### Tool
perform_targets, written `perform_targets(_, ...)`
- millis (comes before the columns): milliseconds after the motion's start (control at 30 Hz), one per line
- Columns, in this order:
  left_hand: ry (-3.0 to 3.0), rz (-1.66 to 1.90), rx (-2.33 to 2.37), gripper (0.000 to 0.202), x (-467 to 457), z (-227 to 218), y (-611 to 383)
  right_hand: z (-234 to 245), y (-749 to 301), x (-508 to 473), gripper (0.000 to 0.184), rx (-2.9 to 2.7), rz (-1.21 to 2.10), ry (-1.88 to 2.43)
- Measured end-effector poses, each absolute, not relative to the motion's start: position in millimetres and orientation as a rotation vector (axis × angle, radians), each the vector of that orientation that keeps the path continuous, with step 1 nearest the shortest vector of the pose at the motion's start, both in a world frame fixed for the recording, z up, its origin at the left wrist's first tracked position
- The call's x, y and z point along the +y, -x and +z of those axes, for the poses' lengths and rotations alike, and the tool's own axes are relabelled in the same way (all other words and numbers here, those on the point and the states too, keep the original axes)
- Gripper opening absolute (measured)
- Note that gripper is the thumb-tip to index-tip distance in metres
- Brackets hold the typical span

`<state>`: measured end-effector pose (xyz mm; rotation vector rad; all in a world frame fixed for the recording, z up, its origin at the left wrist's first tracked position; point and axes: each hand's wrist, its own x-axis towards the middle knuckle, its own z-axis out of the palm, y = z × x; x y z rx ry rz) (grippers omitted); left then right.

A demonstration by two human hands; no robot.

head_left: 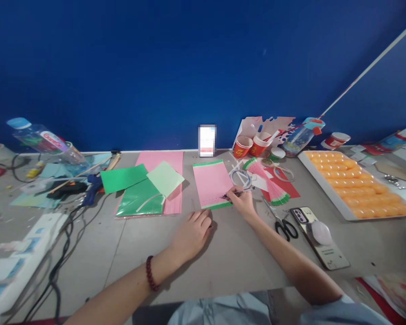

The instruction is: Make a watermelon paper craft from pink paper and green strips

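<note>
A pink sheet of paper (212, 180) with green strips along its top and bottom edges lies on the table. A row of small dark dots runs near its lower edge. My right hand (243, 201) is closed around a pen (230, 195), its tip over the right part of that row. My left hand (195, 230) rests palm down on the table just below the sheet's lower left corner, its fingers loosely bent with nothing visible in them. Right of the sheet lies a folded pink and green paper fan (269, 183), patterned like watermelon, on red paper (289, 180).
Green paper (125, 178) and pink paper (176, 162) lie left. Scissors (284, 225), a phone (321, 239) and a tray of orange balls (355, 185) are right. Red paper cups (242, 146) stand behind. A power strip (30, 253), cables and a glue gun (92, 189) occupy the left.
</note>
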<state>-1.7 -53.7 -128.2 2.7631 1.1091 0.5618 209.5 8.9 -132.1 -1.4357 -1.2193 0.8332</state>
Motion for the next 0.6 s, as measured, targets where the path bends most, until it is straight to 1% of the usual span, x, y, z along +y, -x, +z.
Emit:
perform_targets(400, -2.760, 0.576, 1.093, 0.014, -53.7, -128.7, 2.5, -128.7, -211.3, 8.9, 0.014, -1.128, 0.835, 1.484)
perform_targets(600, -2.763, 0.576, 1.106, 0.017, -53.6, -127.5, 1.9, -130.4, -216.8, 11.9, 0.012, -1.100, 0.851, 1.504)
